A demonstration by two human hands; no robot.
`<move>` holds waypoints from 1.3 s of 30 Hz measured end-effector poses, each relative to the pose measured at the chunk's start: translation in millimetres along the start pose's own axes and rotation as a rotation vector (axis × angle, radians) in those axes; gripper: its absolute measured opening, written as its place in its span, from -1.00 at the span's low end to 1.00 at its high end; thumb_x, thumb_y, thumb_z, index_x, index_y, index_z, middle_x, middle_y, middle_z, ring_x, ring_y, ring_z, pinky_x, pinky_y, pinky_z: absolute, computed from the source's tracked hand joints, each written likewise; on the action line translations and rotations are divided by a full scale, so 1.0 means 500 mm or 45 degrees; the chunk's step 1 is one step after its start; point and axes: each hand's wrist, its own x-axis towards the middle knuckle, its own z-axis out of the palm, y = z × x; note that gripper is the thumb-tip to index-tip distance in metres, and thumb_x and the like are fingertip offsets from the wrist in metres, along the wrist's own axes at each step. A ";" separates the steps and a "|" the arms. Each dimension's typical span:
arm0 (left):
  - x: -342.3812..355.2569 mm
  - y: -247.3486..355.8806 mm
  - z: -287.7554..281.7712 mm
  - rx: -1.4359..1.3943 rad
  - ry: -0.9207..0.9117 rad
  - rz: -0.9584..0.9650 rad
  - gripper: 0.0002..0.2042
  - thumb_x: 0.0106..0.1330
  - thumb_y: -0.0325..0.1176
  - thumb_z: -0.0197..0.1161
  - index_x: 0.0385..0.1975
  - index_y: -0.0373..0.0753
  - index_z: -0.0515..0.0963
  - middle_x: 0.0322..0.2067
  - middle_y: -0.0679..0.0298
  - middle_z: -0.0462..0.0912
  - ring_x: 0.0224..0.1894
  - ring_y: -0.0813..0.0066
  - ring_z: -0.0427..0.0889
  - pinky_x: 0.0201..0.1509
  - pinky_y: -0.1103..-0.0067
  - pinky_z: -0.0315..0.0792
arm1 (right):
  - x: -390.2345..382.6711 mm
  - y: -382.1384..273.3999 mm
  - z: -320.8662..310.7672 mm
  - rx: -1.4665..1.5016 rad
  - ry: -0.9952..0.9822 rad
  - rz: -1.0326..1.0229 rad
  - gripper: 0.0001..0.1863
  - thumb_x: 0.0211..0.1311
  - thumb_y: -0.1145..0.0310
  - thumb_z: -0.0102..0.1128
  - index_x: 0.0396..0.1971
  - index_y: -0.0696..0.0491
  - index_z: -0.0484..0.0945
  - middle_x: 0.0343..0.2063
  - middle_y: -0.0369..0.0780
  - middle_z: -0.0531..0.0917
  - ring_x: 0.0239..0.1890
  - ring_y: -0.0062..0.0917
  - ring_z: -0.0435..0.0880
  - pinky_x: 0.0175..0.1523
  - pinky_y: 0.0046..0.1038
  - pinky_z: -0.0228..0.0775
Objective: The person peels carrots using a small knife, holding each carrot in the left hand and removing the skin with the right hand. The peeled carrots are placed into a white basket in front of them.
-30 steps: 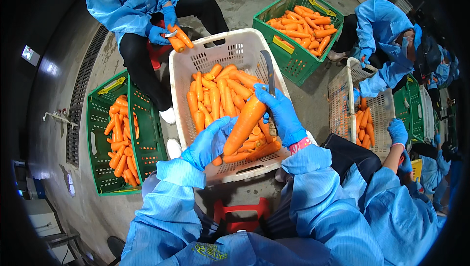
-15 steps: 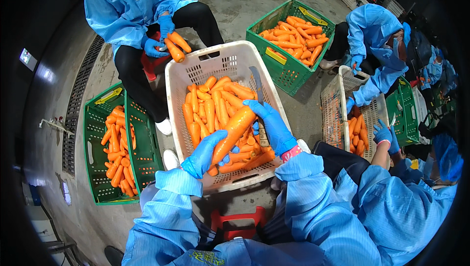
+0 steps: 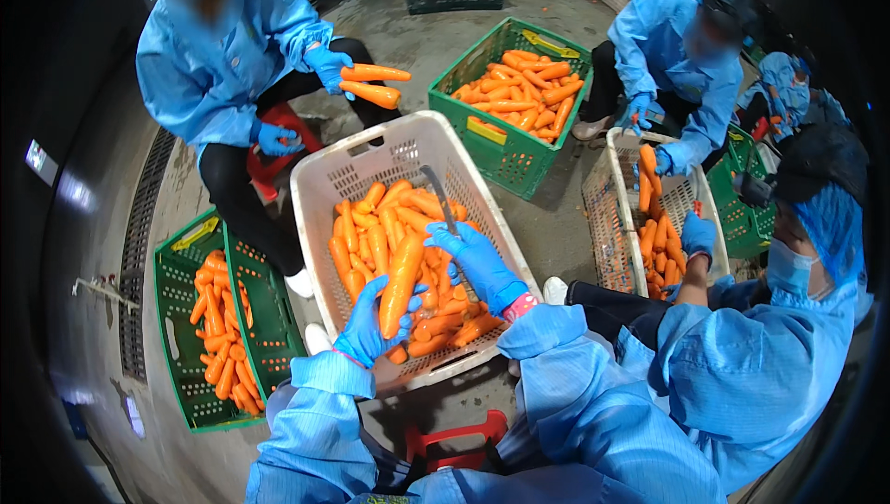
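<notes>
My gloved left hand [image 3: 369, 328] is wrapped round the lower end of a large carrot [image 3: 401, 281], which stands tilted over a white perforated basket [image 3: 313, 198] of carrots [image 3: 362, 249]. My gloved right hand [image 3: 477, 258] is closed on a knife [image 3: 436, 187] beside that carrot's top, its dark blade angled up and away from me; the handle is mostly hidden by my fingers. Smaller carrot pieces lie under both hands at the near end of the basket.
Green crates [image 3: 171, 300] [image 3: 501, 165] of carrots flank the basket. A co-worker [image 3: 213, 59] opposite holds two carrots; others [image 3: 658, 50] [image 3: 760, 365] work at a second white basket [image 3: 603, 226] on my right. A red stool [image 3: 459, 458] is below me, a floor drain [image 3: 144, 254] at left.
The large carrot has turned more upright, and my right fingers have drawn back from its top. The co-worker opposite has swung two carrots rightward. The view has shifted, with the baskets appearing lower.
</notes>
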 end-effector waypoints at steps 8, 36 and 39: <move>0.107 -0.049 -0.219 -0.208 0.304 -0.230 -0.41 0.29 0.15 -0.03 0.00 -0.33 0.36 -0.35 0.15 0.57 -0.44 0.33 0.54 -0.46 0.43 0.45 | -0.002 0.006 -0.034 0.164 -0.023 -0.080 -0.58 0.23 0.17 0.08 0.01 0.10 0.48 -0.26 -0.31 0.65 -0.65 -0.71 0.42 -0.56 -0.65 0.30; 0.105 -0.156 -0.263 -0.061 0.790 -0.176 -0.40 0.28 0.14 -0.02 0.09 -0.29 0.31 -0.25 0.07 0.55 -0.46 0.32 0.51 -0.48 0.55 0.42 | -0.058 -0.035 -0.083 0.441 -0.164 -0.222 -0.61 0.29 0.04 0.02 -0.22 0.12 0.46 -0.30 -0.25 0.65 -0.68 -0.71 0.34 -0.58 -0.63 0.24; 0.103 -0.147 -0.275 -0.152 0.846 -0.167 -0.41 0.28 0.13 0.00 0.11 -0.25 0.30 -0.23 0.07 0.55 -0.44 0.32 0.51 -0.49 0.55 0.41 | -0.063 -0.034 -0.075 0.439 -0.198 -0.236 -0.63 0.29 0.06 0.02 -0.21 0.10 0.44 -0.32 -0.24 0.64 -0.70 -0.71 0.32 -0.60 -0.62 0.23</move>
